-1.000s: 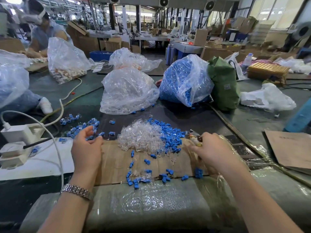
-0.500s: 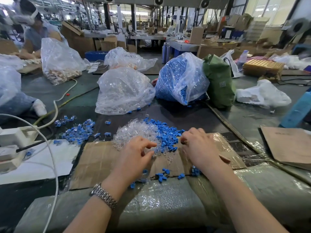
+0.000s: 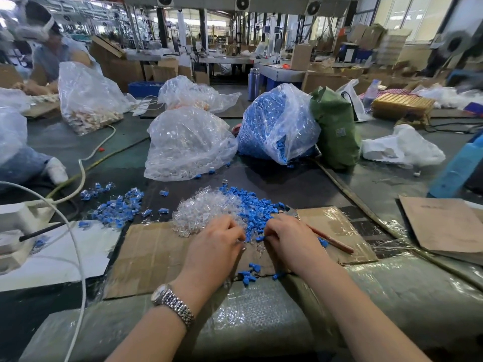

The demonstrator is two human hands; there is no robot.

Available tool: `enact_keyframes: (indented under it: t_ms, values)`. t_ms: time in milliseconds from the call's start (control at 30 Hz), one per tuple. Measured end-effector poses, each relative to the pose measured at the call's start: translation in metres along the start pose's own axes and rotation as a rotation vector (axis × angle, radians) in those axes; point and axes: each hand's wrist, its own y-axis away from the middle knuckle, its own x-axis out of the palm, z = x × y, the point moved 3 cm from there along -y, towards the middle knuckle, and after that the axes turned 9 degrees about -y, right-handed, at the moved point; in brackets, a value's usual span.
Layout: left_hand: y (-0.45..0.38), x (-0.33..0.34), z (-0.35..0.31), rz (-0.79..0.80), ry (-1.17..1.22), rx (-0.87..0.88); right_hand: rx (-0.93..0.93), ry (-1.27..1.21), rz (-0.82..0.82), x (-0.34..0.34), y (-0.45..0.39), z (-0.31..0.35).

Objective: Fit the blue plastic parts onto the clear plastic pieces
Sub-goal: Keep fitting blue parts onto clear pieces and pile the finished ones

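Left of cardboard (image 3: 156, 257), fitted pieces (image 3: 115, 207) heaped; large loose piles (image 3: 235, 210) remaining; left hand (image 3: 217, 246) pinching clear piece, right hand (image 3: 290, 239) pinching blue part (image 3: 259, 239).

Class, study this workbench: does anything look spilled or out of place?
Yes. Loose blue parts have strayed off the main heap to the cardboard sheet's near edge. More lie spilled beside the bag of blue parts. A pencil-like stick lies among the work.

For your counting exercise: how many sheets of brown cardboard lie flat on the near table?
2. One cardboard sheet lies under both hands and the loose parts; a second cardboard sheet lies at the right edge, cut off by the frame. More may be hidden.
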Motion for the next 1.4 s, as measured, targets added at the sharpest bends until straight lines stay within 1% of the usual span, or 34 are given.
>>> enact_keyframes:
  t_ms: [200,367,400,467,567,667,733,800,900,1033,1233,1333,1400]
  values:
    - [0.001,0.0,0.005,0.037,0.061,-0.038,0.001,-0.039,-0.027,0.0,0.001,-0.002]
    - [0.0,-0.009,0.009,0.003,0.211,-0.152,0.032,-0.097,-0.067,-0.001,0.0,-0.006]
    - [-0.001,-0.011,0.009,-0.004,0.274,-0.185,0.04,-0.124,-0.081,-0.002,0.0,-0.007]
    - [-0.001,-0.015,0.011,-0.009,0.481,-0.285,0.055,-0.224,-0.123,-0.006,0.001,-0.007]
    - [0.0,-0.019,0.015,0.038,0.777,-0.424,0.092,-0.477,-0.166,-0.014,0.003,-0.003]
    - [0.002,-0.022,0.016,0.08,0.923,-0.45,0.103,-0.747,-0.105,-0.019,0.003,0.01]
    - [0.003,-0.024,0.016,0.098,1.032,-0.464,0.083,-0.849,-0.066,-0.02,0.003,0.019]
    - [0.005,-0.025,0.016,0.114,1.142,-0.467,0.044,-0.894,-0.053,-0.021,0.003,0.026]
    - [0.007,-0.027,0.016,0.14,1.226,-0.456,-0.017,-0.899,-0.04,-0.023,0.003,0.034]
    - [0.009,-0.029,0.015,0.136,1.259,-0.427,-0.052,-0.836,-0.002,-0.018,0.004,0.042]
    - [0.011,-0.027,0.013,0.082,1.193,-0.4,-0.1,-0.603,-0.029,-0.013,0.007,0.049]
    - [0.013,-0.026,0.016,0.066,1.146,-0.424,-0.105,-0.583,-0.032,-0.011,0.009,0.05]
    - [0.014,-0.025,0.018,0.12,1.144,-0.456,-0.126,-0.608,-0.039,-0.011,0.01,0.051]
